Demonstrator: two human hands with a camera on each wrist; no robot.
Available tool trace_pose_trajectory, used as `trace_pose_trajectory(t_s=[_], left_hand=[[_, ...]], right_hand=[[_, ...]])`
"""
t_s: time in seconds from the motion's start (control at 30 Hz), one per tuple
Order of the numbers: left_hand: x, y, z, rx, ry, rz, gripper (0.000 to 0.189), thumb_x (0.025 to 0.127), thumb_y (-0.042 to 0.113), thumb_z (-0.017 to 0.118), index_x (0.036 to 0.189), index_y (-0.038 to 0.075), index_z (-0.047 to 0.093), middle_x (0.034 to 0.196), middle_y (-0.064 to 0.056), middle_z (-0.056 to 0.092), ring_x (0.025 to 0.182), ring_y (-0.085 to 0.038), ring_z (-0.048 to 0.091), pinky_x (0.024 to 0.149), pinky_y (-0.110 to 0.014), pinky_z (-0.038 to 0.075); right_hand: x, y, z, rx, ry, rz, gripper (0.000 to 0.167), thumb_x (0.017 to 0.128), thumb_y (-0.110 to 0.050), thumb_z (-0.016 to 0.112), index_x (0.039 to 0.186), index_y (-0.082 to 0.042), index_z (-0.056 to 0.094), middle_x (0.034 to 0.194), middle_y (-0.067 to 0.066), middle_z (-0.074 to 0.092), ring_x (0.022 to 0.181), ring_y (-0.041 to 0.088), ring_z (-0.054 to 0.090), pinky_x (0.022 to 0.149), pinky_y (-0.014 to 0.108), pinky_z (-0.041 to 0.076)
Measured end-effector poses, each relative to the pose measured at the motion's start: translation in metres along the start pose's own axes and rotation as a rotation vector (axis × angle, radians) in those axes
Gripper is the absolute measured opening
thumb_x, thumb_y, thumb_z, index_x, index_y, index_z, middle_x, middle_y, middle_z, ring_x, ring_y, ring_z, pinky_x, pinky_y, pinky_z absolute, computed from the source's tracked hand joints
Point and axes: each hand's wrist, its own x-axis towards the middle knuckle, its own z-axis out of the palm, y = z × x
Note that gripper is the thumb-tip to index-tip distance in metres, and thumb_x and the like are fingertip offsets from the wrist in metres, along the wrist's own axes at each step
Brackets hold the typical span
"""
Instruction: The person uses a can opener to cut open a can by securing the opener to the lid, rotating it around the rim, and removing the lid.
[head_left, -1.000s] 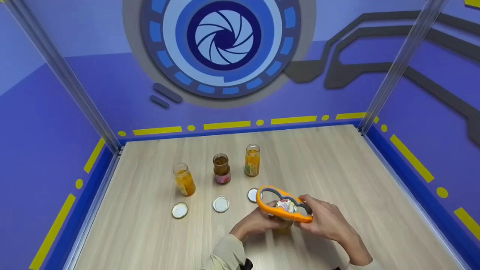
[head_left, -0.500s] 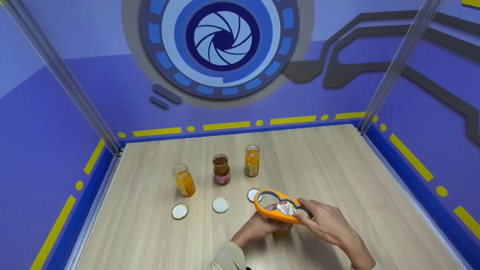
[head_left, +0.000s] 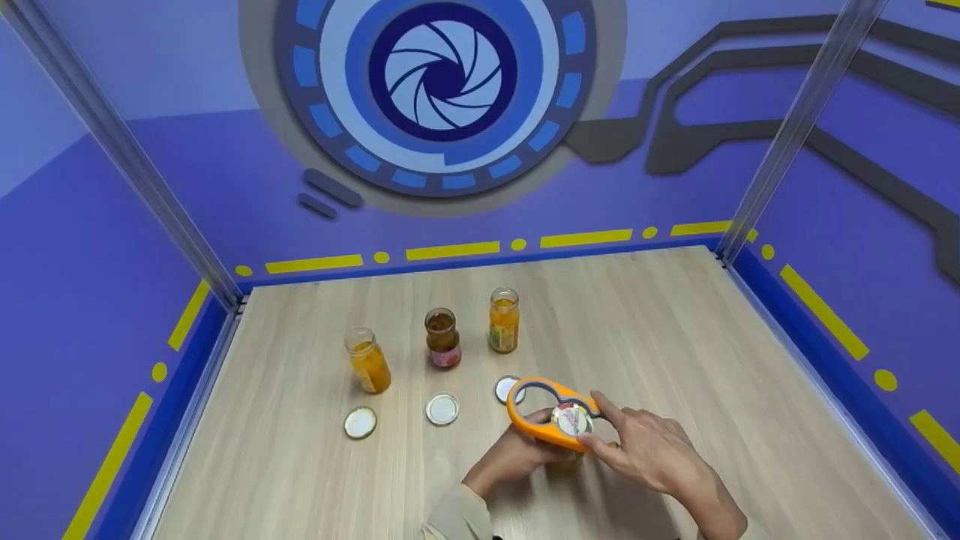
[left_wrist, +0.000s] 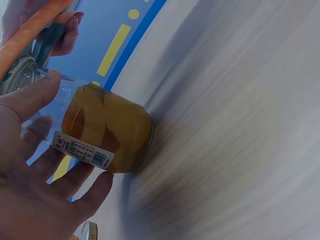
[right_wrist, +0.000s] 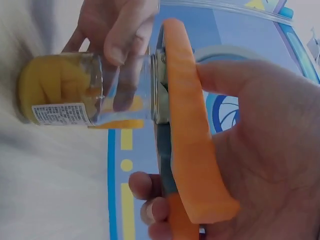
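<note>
My left hand (head_left: 514, 454) holds a glass jar of yellow fruit (left_wrist: 115, 125), its thumb and fingers around the clear upper part. In the left wrist view the jar looks tilted, with a white barcode label on its side. An orange jar opener (right_wrist: 190, 125) with dark grey inner edges lies over the jar's patterned lid (head_left: 572, 421). The lid shows inside one of its openings, and in the right wrist view it sits against the grey edge. My right hand (head_left: 652, 450) grips the right end of the opener, its thumb close to the lid.
Three lidless jars stand further back: a yellow-filled jar (head_left: 369, 365), a brown-filled jar (head_left: 443, 341) and another yellow-filled jar (head_left: 504, 326). Loose lids lie before them: left lid (head_left: 360, 422), middle lid (head_left: 442, 409), right lid (head_left: 507, 389). Purple-blue panels (head_left: 187, 195) border the wooden table (head_left: 300, 337).
The opener has shifted slightly left and down over the lid. My right hand has moved closer to the lid and now covers the opener's right end. My left hand stays around the jar.
</note>
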Motion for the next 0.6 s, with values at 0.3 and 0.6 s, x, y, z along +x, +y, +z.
trace_pose_trajectory(t_s=[0.3, 0.6], left_hand=[[-0.003, 0.005, 0.003, 0.135, -0.022, -0.038, 0.064, 0.091, 0.035, 0.081, 0.148, 0.021, 0.054, 0.143, 0.009, 0.057, 0.131, -0.013, 0.053, 0.119, -0.048, 0.034], [-0.008, 0.000, 0.022, 0.099, 0.146, -0.024, 0.072, 0.087, 0.025, 0.082, 0.148, 0.014, 0.046, 0.144, 0.001, 0.055, 0.133, -0.018, 0.052, 0.118, -0.049, 0.034]], right_hand=[[-0.001, 0.002, 0.006, 0.000, 0.008, 0.015, 0.078, 0.097, -0.070, 0.053, 0.150, -0.013, 0.054, 0.087, 0.003, 0.066, 0.076, 0.022, 0.063, 0.065, 0.044, 0.053], [-0.011, -0.017, 0.025, -0.019, 0.065, 0.090, 0.093, 0.077, -0.063, 0.082, 0.146, -0.008, 0.051, 0.092, 0.002, 0.061, 0.068, 0.015, 0.055, 0.055, 0.036, 0.048]])
